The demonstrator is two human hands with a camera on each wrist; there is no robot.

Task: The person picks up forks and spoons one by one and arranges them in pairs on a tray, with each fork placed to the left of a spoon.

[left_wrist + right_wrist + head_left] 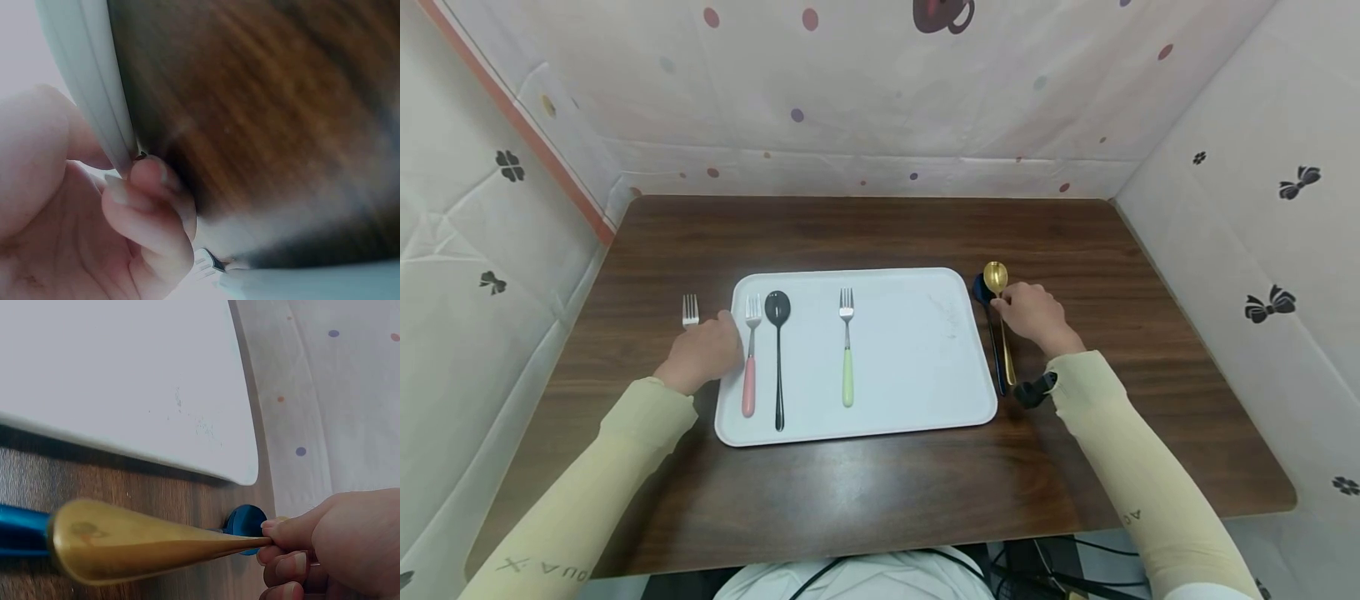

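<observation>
In the head view my left hand (703,352) is at the tray's left side, with a fork's metal tines (690,311) showing past it. Thumb and fingertips pinch the fork's pale handle (94,81) in the left wrist view; the neck is mostly hidden. At the tray's right side my right hand (1033,315) pinches a gold spoon (996,277) near its neck, the handle's broad end towards the wrist camera. A dark blue spoon (982,289) lies beside it. On the white tray (917,367) lie a pink-handled fork (749,379), a black spoon (778,333) and a green-handled fork (847,358).
The brown wooden table (850,492) carries everything and meets a patterned cloth wall (850,100) at the back. More cloth hangs on the left and right. Black cables (1060,575) and the person's lap (850,579) show below the table's front edge.
</observation>
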